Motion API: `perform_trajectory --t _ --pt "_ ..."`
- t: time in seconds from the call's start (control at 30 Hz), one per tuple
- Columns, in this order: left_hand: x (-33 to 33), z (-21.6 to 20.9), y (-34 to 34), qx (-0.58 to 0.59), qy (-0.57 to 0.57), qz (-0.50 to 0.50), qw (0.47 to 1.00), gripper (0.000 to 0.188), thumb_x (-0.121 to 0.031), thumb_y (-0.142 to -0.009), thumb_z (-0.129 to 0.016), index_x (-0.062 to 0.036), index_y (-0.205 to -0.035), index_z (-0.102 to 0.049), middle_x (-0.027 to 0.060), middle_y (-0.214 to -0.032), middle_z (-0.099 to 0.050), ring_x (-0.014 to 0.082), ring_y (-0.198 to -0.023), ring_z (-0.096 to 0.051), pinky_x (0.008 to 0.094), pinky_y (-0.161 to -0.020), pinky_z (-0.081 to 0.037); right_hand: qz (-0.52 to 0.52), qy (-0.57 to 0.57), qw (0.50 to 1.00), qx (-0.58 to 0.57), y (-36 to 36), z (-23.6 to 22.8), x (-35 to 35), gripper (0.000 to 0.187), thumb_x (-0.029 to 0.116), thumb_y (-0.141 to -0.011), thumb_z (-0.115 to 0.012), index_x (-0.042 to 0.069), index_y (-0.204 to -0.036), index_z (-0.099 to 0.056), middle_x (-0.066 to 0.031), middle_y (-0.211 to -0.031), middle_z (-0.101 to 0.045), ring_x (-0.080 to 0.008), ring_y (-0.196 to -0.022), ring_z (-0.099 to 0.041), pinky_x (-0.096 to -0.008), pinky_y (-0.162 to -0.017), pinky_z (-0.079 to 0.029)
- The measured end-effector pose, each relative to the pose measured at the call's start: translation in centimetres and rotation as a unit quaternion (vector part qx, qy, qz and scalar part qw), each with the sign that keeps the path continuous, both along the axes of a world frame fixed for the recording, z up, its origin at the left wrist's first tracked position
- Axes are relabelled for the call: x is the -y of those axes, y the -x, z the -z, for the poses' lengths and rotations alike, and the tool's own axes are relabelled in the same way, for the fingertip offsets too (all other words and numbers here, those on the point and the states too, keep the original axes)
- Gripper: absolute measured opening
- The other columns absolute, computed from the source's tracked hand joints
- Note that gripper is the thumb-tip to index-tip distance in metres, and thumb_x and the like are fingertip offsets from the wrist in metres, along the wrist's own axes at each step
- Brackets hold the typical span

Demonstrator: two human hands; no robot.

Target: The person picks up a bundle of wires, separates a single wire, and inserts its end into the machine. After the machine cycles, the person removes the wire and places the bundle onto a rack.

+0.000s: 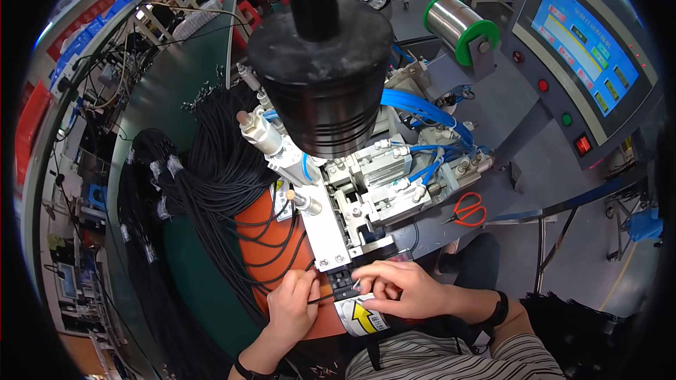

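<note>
Farthest left of the grip, bundles of black cable (218, 162), bound here and there with pale ties, spread over a dark green table surface (190, 267); nearer the grip, loose strands cross an orange mat (264, 239), which runs in under the left hand; the left hand (292, 306) has its thumb and fingers closed on a single black cable (322, 298), a short length of which comes out on the right of the grip and points to a slotted black block (341, 280); whether its tip touches the block cannot be told; straight beyond the grip stands a white-plated pneumatic machine (324, 229) with blue air tubes (429, 109), and above it hangs a dark ribbed cylinder (320, 77); just right of the grip lies a label with a yellow arrow (362, 318); beside the block, the right hand (405, 292) has its fingers curled close together, and it cannot be told what they hold; farther right and beyond lie scissors with orange-red handles (470, 211), then a green-flanged spool of silvery wire (458, 24) and a touchscreen control panel (581, 49)
</note>
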State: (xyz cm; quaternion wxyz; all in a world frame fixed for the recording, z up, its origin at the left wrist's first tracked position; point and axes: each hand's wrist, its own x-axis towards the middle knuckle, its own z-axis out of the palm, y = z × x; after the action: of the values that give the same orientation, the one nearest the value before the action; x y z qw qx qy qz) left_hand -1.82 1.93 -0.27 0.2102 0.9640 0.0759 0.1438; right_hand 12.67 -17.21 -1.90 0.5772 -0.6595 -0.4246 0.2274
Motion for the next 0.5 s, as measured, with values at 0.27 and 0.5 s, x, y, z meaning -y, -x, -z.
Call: perform_trajectory --t 0.27,0.5 --pt "1.5 -1.3 -2.0 -0.004 0.247 0.070 0.966 0.019 -0.002 -0.084 -0.071 -0.0002 -0.103 -0.067 0.0073 -0.078 -0.064 0.0144 -0.065 -0.062 0.0269 -0.055 -0.047 -0.008 -0.101 0.981 -0.164 0.9 1.0 -0.6 0.023 0.002 -0.091 -0.066 -0.002 -0.113 -0.062 -0.0039 -0.086 -0.064 -0.0067 -0.067 -0.061 -0.0194 -0.054 -0.044" --pt "1.5 -0.4 -1.9 -0.045 0.343 0.036 0.938 0.013 -0.003 -0.088 -0.069 0.0011 -0.100 -0.068 0.0076 -0.076 -0.067 0.0122 -0.064 -0.062 0.0239 -0.055 -0.047 -0.053 -0.049 0.903 -0.425 0.0 1.1 -0.5 0.019 0.002 -0.099 -0.054 -0.005 -0.115 -0.061 -0.0076 -0.092 -0.066 -0.0125 -0.071 -0.064 -0.0200 -0.058 -0.047"
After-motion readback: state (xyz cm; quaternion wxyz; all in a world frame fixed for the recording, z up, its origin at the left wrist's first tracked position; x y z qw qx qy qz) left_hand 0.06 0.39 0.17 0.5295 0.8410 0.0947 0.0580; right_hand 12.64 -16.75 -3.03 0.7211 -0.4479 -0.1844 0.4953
